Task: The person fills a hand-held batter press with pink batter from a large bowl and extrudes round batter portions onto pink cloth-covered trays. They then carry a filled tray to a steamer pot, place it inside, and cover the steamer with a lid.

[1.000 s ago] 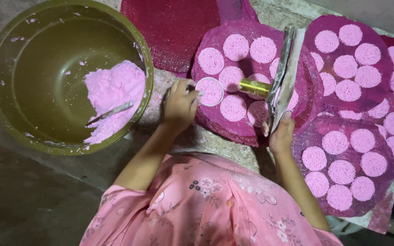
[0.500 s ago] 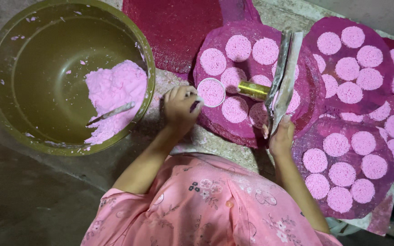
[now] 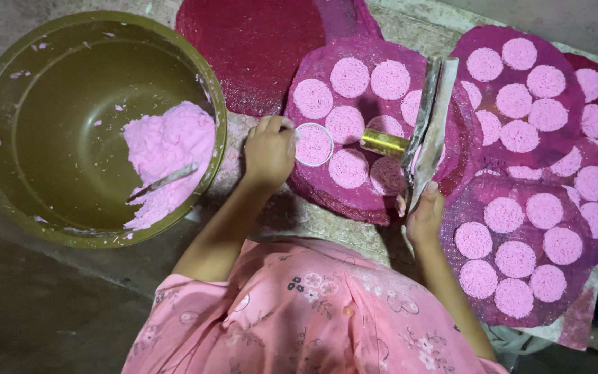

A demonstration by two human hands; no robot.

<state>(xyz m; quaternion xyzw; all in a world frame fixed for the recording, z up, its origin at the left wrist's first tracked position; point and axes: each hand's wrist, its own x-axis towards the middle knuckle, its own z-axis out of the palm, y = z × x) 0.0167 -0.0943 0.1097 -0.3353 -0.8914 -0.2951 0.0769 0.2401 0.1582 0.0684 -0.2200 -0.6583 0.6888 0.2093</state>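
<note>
The small white ring mould (image 3: 313, 144), round and filled with pink dough, lies on the near left part of the middle purple woven mat (image 3: 327, 190), where the left hand (image 3: 269, 149) curls over its left edge, fingertips pressed to the rim. Far left stands one large olive-green round basin (image 3: 50, 90), smooth inside and flecked with crumbs; it holds one lump of soft pink dough (image 3: 167, 149) against its right wall, with a thin flat stick (image 3: 164, 181) lying across the lump. On the middle mat about seven grainy pink discs (image 3: 349, 76) lie in rows. Beyond it, farther off, is one bare dark red mat (image 3: 257, 48). A metal press with a brass handle (image 3: 429, 131) lies across the middle mat's right edge; the right hand (image 3: 425, 216) closes on its near end, wrist straight. At right, three overlapping purple mats carry roughly twenty-five more discs (image 3: 515, 258).
</note>
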